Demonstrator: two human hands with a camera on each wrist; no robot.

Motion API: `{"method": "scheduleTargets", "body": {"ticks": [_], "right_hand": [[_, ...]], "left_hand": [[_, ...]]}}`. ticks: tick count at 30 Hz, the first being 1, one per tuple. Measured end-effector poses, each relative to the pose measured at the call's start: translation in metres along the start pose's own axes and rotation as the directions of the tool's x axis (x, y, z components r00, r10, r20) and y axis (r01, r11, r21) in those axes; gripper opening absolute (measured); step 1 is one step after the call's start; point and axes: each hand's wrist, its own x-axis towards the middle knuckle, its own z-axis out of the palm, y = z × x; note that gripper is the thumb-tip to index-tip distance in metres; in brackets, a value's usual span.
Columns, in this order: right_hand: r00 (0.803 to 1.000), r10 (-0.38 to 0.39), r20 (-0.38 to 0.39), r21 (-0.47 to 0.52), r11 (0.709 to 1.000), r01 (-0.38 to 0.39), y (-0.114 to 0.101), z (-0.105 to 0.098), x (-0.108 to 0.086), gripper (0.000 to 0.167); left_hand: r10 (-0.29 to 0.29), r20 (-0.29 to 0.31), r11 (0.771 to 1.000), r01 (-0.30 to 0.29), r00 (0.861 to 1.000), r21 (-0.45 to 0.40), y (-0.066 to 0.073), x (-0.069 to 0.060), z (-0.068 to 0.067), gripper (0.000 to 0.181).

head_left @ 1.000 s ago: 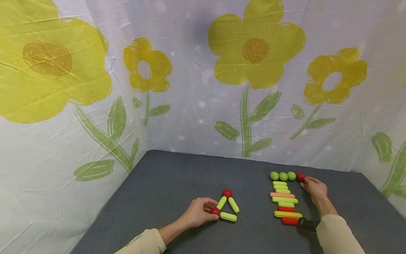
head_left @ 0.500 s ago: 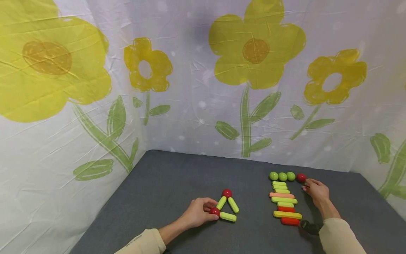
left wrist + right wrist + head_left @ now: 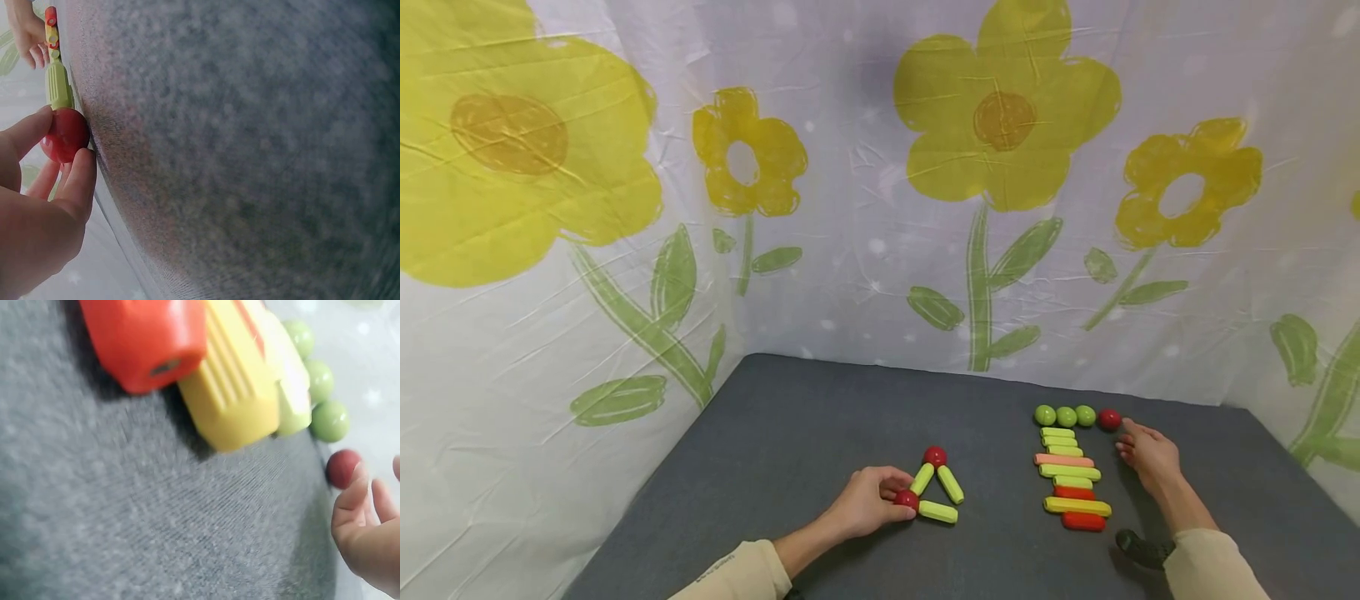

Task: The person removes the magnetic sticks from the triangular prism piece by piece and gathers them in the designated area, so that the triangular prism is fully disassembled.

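Here we are: the left hand (image 3: pixel 868 504) has thumb and fingers pinched firmly round a glossy red ball (image 3: pixel 907 499), steadying the lower-left corner of three lime-green, ribbed rods (image 3: pixel 938 512); a second red ball (image 3: pixel 935 457) caps the top. Over right, the loosely bent right hand (image 3: pixel 1152 454) grips nothing beside a third red ball (image 3: pixel 1109 419), contact unclear, at the end of shiny green balls (image 3: pixel 1066 417). Looks like triangle-building, the lower-right corner lacking a ball; next calls for a clean right-hand pinch, I'd say.

Yellow flowers (image 3: pixel 1006 167) on pale cloth (image 3: pixel 850 292), round a dark grey tabletop (image 3: pixel 820 425).
The cloth hangs behind the tabletop and along both sides, creased in places; from here I see large flowers with orange centres (image 3: pixel 508 133), smaller ones with pale centres (image 3: pixel 1182 196), and green stems (image 3: pixel 980 292) and leaves (image 3: pixel 673 275), all in soft light.
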Motion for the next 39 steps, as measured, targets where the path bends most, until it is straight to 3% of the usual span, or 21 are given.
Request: {"method": "scheduleTargets", "body": {"ticks": [3,5,7,12,16,21,27,30,39], "right_hand": [[0.994,-0.005,0.113,0.034,0.999,0.002,-0.006,-0.001,-0.007,0.075],[0.978,-0.015,0.209,0.055,0.998,0.003,-0.01,0.0,-0.012,0.074],[0.952,-0.036,0.305,0.069,0.997,0.016,-0.012,0.003,-0.018,0.069],[0.883,-0.081,0.463,0.08,0.996,0.049,-0.017,0.013,-0.031,0.045],[0.831,-0.062,0.553,0.051,0.998,0.04,-0.022,0.024,-0.041,0.053],[0.783,-0.003,0.622,-0.016,1.0,0.016,-0.026,0.038,-0.053,0.067],[0.727,0.015,0.687,-0.033,0.999,0.011,-0.023,0.057,-0.064,0.061],[0.708,0.043,0.705,-0.02,0.999,-0.04,-0.02,0.067,-0.069,0.058],[0.614,0.089,0.784,-0.016,0.992,-0.124,-0.015,0.098,-0.084,0.058]], "left_hand": [[0.0,-0.001,1.0,0.0,1.0,0.0,0.0,0.0,0.0,0.036],[-0.005,0.001,1.0,0.005,1.0,0.0,0.001,0.0,0.0,0.036],[-0.01,0.004,1.0,0.01,1.0,-0.001,0.001,0.0,0.0,0.036],[-0.006,0.01,1.0,0.006,1.0,-0.005,0.001,0.0,-0.001,0.036],[0.003,0.007,1.0,-0.003,1.0,-0.006,0.001,-0.001,0.0,0.036],[0.0,0.007,1.0,0.0,1.0,-0.003,0.002,-0.001,-0.001,0.036],[0.012,0.002,1.0,-0.012,1.0,0.0,0.0,-0.002,0.0,0.036],[0.019,-0.001,1.0,-0.019,1.0,0.002,-0.001,-0.002,0.0,0.035],[0.014,0.003,1.0,-0.014,1.0,0.001,0.001,-0.002,0.0,0.035]]}}
